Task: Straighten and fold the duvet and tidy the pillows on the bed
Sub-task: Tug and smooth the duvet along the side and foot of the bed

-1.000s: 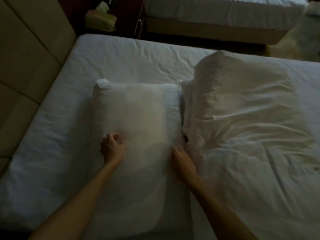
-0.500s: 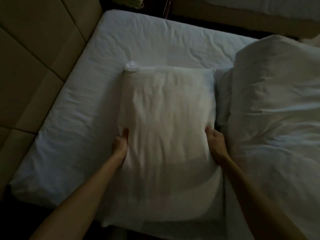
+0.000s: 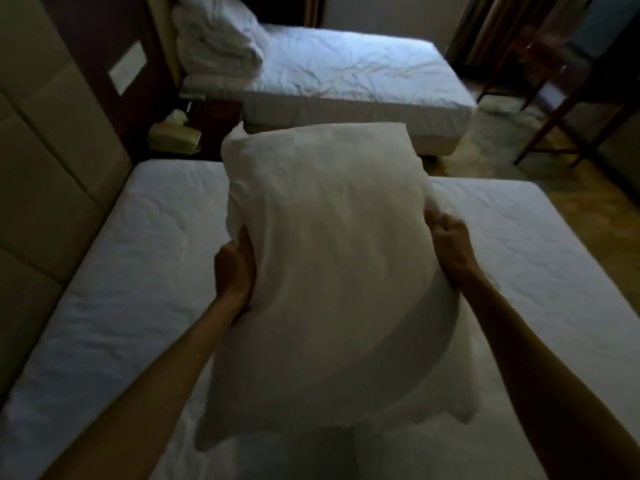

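A white pillow [image 3: 329, 265] is lifted off the bed [image 3: 131, 258] and held upright in front of me, filling the middle of the view. My left hand [image 3: 233, 268] grips its left edge and my right hand [image 3: 448, 244] grips its right edge, both about halfway up. The mattress below has a wrinkled white sheet. The pillow hides whatever lies behind it on the bed. No duvet shows on this bed.
A padded beige headboard [image 3: 52, 188] runs along the left. A dark nightstand [image 3: 204, 133] with a tissue box [image 3: 175, 133] stands between the beds. The second bed [image 3: 353, 74] behind carries a stack of folded white bedding [image 3: 214, 39]. A wooden chair [image 3: 561, 98] stands at the right.
Both hands closed on the pillow's sides and raised it off the mattress. The view has tilted up, so the second bed and the room now show; the crumpled duvet on the right is out of sight.
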`<act>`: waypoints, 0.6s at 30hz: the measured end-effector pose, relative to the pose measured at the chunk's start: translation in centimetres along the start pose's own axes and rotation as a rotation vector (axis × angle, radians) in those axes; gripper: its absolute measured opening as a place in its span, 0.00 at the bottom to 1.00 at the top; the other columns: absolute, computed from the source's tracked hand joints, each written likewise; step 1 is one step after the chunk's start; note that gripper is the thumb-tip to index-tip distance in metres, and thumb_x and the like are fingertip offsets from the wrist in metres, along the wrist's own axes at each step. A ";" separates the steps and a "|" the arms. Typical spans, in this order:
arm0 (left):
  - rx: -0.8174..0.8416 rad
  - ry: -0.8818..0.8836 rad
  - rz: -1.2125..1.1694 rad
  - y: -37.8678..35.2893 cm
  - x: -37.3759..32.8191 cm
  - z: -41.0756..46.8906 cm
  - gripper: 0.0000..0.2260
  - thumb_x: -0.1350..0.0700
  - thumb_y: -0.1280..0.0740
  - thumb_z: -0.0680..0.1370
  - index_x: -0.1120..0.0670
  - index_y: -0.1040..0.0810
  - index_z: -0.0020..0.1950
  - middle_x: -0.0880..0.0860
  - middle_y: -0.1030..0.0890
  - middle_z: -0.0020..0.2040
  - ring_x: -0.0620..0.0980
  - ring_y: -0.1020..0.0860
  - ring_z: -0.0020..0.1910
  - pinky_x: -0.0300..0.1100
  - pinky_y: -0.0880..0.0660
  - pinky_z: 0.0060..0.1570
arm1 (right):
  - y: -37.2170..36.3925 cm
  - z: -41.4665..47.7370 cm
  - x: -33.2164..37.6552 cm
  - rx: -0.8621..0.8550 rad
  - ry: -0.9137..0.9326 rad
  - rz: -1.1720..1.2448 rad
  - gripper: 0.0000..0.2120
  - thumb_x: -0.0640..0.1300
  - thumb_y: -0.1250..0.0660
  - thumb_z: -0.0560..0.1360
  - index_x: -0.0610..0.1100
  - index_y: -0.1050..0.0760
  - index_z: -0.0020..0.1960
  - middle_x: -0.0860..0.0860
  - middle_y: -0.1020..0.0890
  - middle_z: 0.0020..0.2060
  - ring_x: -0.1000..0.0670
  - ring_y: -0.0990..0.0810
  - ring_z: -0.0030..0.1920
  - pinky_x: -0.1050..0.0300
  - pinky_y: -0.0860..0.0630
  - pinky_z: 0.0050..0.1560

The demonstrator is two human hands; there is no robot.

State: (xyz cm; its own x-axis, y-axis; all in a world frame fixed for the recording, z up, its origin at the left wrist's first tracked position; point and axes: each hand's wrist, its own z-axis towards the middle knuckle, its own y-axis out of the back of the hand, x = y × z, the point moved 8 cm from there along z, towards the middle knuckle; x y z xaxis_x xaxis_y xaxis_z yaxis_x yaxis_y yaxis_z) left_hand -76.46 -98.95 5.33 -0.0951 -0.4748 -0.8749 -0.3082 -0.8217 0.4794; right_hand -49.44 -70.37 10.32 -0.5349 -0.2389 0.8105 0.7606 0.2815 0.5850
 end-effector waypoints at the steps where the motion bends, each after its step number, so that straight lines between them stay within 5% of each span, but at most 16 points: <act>1: 0.031 -0.039 -0.015 -1.9 -2.1 -1.0 0.29 0.41 0.48 0.81 0.65 0.22 0.47 0.65 0.20 0.48 0.59 0.21 0.48 0.46 0.28 0.44 | 2.9 1.1 -0.6 -0.005 0.001 0.001 0.22 0.60 0.42 0.79 0.44 0.19 0.47 0.47 0.17 0.40 0.47 0.18 0.42 0.52 0.22 0.43; 5: 0.127 -0.071 -0.014 -10.8 -6.5 -5.8 0.30 0.37 0.47 0.79 0.63 0.22 0.41 0.65 0.19 0.45 0.61 0.20 0.45 0.51 0.24 0.45 | 12.5 4.7 -6.8 -0.023 -0.033 -0.065 0.22 0.60 0.42 0.79 0.44 0.20 0.44 0.47 0.18 0.36 0.48 0.20 0.38 0.52 0.24 0.41; 8: 0.249 -0.016 0.218 -18.7 -4.3 -10.4 0.27 0.41 0.45 0.80 0.64 0.22 0.56 0.68 0.21 0.56 0.64 0.22 0.55 0.51 0.27 0.53 | 16.1 5.4 -15.6 -0.112 -0.061 -0.221 0.23 0.57 0.42 0.80 0.41 0.22 0.40 0.42 0.21 0.33 0.44 0.23 0.34 0.49 0.26 0.39; 11: 0.486 0.131 0.365 -24.9 1.2 -16.1 0.25 0.43 0.46 0.81 0.62 0.27 0.64 0.67 0.25 0.64 0.64 0.26 0.62 0.49 0.30 0.59 | 15.5 4.3 -24.8 0.058 -0.207 -0.370 0.21 0.51 0.48 0.83 0.36 0.25 0.61 0.33 0.21 0.55 0.36 0.22 0.55 0.45 0.28 0.55; 15: 0.433 0.218 0.215 -26.2 3.1 -17.1 0.26 0.41 0.46 0.80 0.60 0.27 0.65 0.66 0.27 0.66 0.63 0.27 0.64 0.49 0.32 0.63 | 14.8 4.8 -28.9 0.176 -0.226 -0.293 0.21 0.49 0.50 0.84 0.38 0.27 0.66 0.36 0.23 0.61 0.37 0.25 0.60 0.49 0.31 0.59; 18: 0.294 0.246 -0.001 -25.8 5.3 -13.9 0.36 0.31 0.47 0.75 0.58 0.27 0.67 0.59 0.28 0.69 0.57 0.30 0.68 0.52 0.37 0.70 | 13.9 6.8 -31.3 0.217 -0.271 -0.175 0.26 0.58 0.50 0.82 0.41 0.26 0.64 0.39 0.23 0.62 0.40 0.24 0.58 0.50 0.30 0.57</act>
State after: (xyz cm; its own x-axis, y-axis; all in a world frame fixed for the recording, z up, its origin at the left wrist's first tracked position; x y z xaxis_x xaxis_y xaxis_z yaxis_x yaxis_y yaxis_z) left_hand -55.89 -84.67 -10.74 0.1240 -0.5649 -0.8158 -0.5697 -0.7137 0.4076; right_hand -24.62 -52.62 -6.69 -0.7494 -0.0546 0.6599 0.5694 0.4555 0.6843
